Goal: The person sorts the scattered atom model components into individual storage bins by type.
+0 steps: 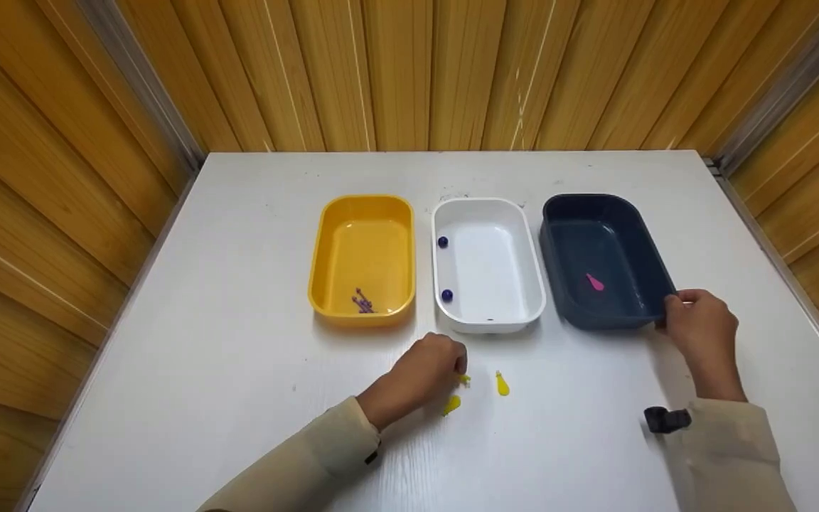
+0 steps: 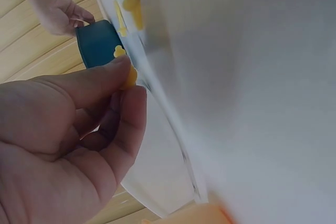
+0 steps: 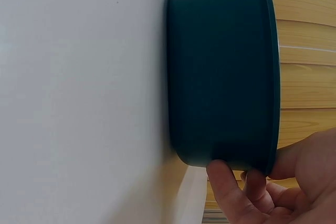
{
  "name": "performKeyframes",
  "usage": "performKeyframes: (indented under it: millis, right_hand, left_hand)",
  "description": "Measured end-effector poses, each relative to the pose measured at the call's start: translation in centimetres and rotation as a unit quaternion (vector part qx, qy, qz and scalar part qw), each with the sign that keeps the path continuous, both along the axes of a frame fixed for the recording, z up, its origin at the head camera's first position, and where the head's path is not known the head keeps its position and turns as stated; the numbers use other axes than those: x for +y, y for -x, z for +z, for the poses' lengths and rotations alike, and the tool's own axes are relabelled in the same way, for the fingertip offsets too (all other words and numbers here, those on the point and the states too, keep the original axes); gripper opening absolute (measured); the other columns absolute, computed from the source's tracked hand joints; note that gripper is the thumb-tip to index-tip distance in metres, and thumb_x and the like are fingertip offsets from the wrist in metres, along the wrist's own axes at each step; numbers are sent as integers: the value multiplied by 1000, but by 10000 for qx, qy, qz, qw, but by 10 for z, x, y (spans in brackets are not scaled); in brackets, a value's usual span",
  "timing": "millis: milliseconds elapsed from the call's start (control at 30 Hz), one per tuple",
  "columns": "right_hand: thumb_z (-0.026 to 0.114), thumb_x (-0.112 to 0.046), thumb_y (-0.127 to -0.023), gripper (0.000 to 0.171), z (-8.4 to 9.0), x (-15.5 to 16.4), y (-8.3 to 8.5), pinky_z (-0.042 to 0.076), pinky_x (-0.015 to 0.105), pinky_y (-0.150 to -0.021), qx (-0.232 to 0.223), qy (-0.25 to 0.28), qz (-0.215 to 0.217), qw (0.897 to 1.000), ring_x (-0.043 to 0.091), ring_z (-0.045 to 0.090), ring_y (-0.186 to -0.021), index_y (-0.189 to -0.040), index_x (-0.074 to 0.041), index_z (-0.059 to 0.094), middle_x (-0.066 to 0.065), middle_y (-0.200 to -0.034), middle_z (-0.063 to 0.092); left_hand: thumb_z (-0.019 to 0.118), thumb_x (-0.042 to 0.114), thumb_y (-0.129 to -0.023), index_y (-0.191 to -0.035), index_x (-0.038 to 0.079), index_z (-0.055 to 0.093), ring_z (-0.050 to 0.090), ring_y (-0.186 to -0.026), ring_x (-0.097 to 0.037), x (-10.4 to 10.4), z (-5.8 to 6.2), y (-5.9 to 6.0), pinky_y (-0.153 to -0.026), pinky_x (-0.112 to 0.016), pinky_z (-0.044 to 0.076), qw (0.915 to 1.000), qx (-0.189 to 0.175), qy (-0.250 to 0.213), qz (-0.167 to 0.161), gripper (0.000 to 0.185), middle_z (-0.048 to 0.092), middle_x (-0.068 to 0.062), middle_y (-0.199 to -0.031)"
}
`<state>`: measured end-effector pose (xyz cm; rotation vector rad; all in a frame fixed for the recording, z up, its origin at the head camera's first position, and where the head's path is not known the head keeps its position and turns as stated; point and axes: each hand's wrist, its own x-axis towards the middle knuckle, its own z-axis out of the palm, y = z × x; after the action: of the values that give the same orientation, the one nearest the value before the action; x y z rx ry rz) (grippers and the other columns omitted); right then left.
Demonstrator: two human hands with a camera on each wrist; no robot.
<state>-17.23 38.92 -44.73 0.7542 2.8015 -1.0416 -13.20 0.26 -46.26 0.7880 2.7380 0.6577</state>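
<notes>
Left hand (image 1: 420,373) fingers pinch yellow piece (image 2: 129,77); right hand (image 1: 697,327) fingers grip dark blue tub (image 1: 605,259) corner.

Left hand (image 2: 68,145) pinches a yellow piece (image 2: 129,77) — dark blue tub (image 2: 97,43) beyond.

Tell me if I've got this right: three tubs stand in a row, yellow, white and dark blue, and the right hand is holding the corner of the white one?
Not quite. The right hand grips the near corner of the dark blue tub, not the white tub; the head view shows it, and the right wrist view confirms it. The row of yellow tub, white, dark blue is right.
</notes>
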Motion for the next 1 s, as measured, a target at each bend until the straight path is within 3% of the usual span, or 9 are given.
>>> performKeyframes:
  millis: [200,433,667,1000]
  right_hand:
    - [38,-27,-107,54,0,-1,0,47,22,-59,-2,-14,9,10000,15,69,-75,-142,13,46,30,-113,71]
    - [40,-26,-105,53,-1,0,-1,47,19,-56,220,-25,19,9998,11,72,-68,-138,14,49,29,-106,73]
    - [40,-28,-105,54,-1,1,0,46,20,-58,108,-50,-10,9999,11,70,-70,-139,13,49,28,-108,73]
    - [38,-29,-106,55,-1,0,-1,48,20,-59,54,79,-54,9999,13,71,-74,-142,11,47,29,-111,71]
  left_hand:
    - [71,-2,-87,-97,9,80,58,-79,-7,7,5,0,-76,-19,54,9995,-304,-65,61,17,76,-1,-92]
    - [71,-4,-85,-90,11,80,64,-83,-6,14,8,-1,-75,-17,54,9996,98,-246,-68,18,76,1,-89]
    - [69,-3,-87,-91,9,79,58,-82,-8,26,12,-1,-75,-18,51,9995,-59,-287,-117,16,73,-1,-89]
    - [73,3,-89,-92,10,79,57,-79,-4,39,20,-2,-69,-12,48,9984,76,-448,-344,10,73,2,-86]
